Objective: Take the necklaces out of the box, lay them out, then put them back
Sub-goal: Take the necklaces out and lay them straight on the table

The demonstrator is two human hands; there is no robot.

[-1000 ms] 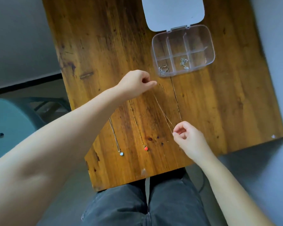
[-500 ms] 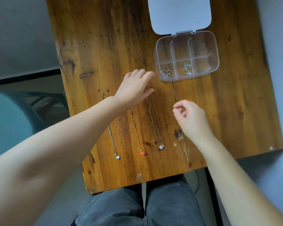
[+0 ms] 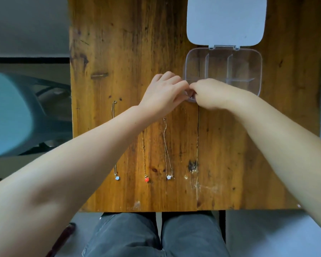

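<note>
Head view puts both hands together at the box [image 3: 248, 58], right on its near-left corner, with the lid [image 3: 226, 21] flipped open beyond it. Left hand [image 3: 163, 97] comes in from the box's left, right hand [image 3: 211, 95] from its near side, and their fingertips meet over that corner compartment. Fingers on both are curled in tight, pinched narrow, but I cannot tell what, if anything, they hold: the knuckles cover the compartment completely. That's the key relation here, I'd say: whatever necklace is next lies directly under the fingertips, inside the box's near-left cell, and both hands are equally close, so neither has to travel. Near the box, toward the person, three necklaces are already laid out side by side on the table [image 3: 100, 43], each chain running straight from the box side back toward the table's near edge: one with a pale pendant [image 3: 117, 178] farthest left of the box, one with a red pendant [image 3: 146, 180] in the middle, one with a white flower pendant [image 3: 168, 176] closest to it. My read is the laying-out stage is under way, not finished. Compartments still in view look empty, though clear plastic makes thin chain hard to spot.
</note>
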